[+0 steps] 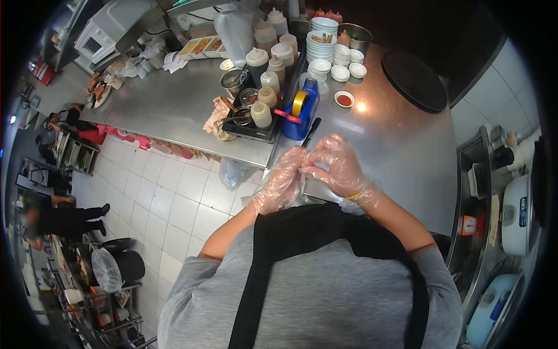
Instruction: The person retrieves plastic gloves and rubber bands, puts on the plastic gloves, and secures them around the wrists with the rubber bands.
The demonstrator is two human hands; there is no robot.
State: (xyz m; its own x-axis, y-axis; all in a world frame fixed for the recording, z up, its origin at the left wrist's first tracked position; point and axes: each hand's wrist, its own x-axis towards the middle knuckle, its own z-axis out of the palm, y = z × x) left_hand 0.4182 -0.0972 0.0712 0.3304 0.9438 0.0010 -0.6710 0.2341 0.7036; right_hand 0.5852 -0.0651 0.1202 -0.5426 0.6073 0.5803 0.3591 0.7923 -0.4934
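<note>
Both of my hands wear loose clear plastic gloves and meet over the near edge of the steel counter. My left hand [282, 179] is closed, its fingertips bunched against those of the other hand. With thumb and forefinger curled into a pinch, my right hand [337, 167] touches the left fingertips; what lies between them is too small to make out. A yellow rubber band [361, 193] circles the right wrist over the glove. Just beyond the fingertips is a black marker [313, 131], its lower end close to the left hand. Behind it stands a blue tape dispenser [302, 113] with yellow tape.
A small dish of red sauce [344, 99] sits on the steel counter [395, 151]. Stacked white bowls [321, 49] and a round black tray [415, 81] are farther back. Squeeze bottles [261, 115] crowd a black caddy at left. Another person [64, 215] stands far left.
</note>
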